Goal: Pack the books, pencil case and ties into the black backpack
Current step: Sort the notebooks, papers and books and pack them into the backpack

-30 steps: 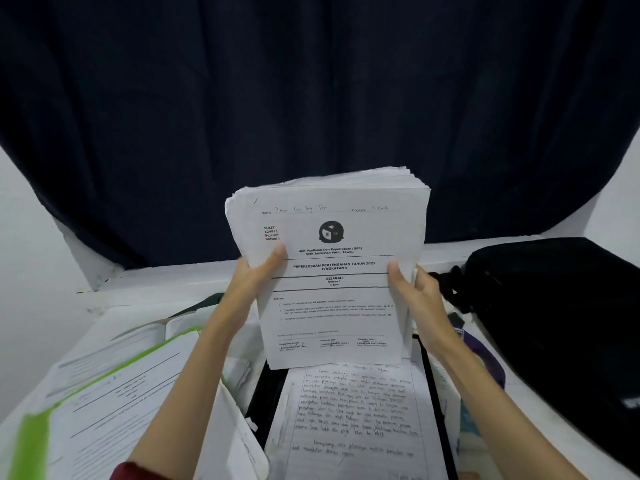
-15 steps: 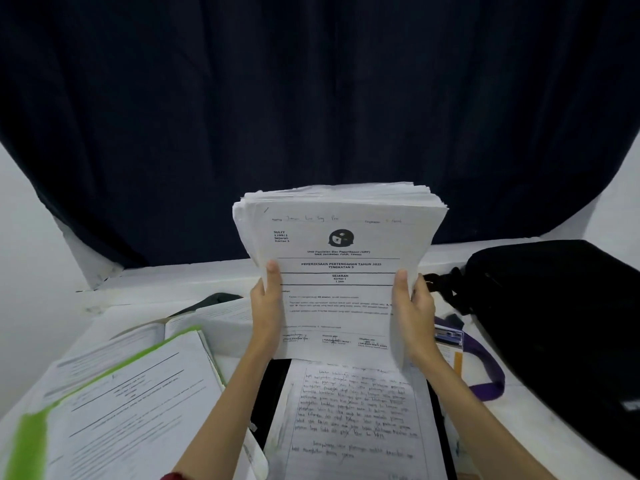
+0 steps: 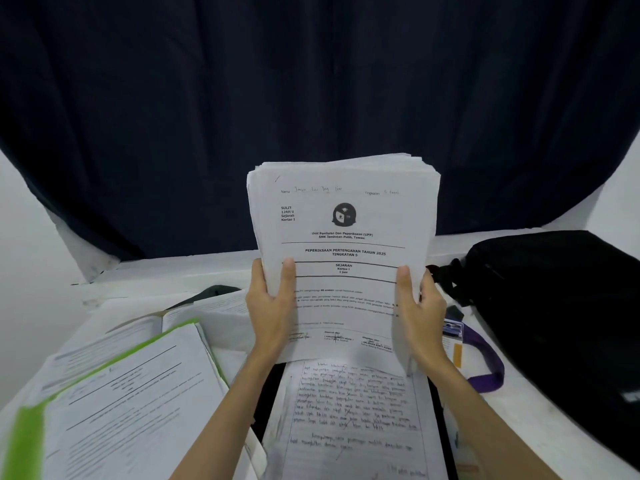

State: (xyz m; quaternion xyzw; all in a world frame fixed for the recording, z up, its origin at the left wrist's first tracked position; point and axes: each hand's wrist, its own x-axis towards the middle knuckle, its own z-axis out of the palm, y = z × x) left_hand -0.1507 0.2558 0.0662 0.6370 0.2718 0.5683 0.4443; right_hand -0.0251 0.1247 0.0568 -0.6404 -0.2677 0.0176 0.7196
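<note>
A thick stack of white exam papers (image 3: 346, 223) stands upright in front of me above the table. My left hand (image 3: 272, 306) grips its left edge, thumb on the front sheet. My right hand (image 3: 417, 306) grips the right edge the same way. The black backpack (image 3: 561, 299) lies on the table at the right, apart from both hands. A purple lanyard with a card (image 3: 485, 355) lies between my right wrist and the backpack.
A handwritten sheet (image 3: 349, 417) lies on a black folder under the stack. Green-edged booklets and open books (image 3: 117, 396) cover the table's left side. A dark curtain (image 3: 311, 98) hangs behind the white table.
The paper stack has shifted slightly right and been squared upright; both hands slid to grip its lower side edges. The lanyard, hidden before, shows now.
</note>
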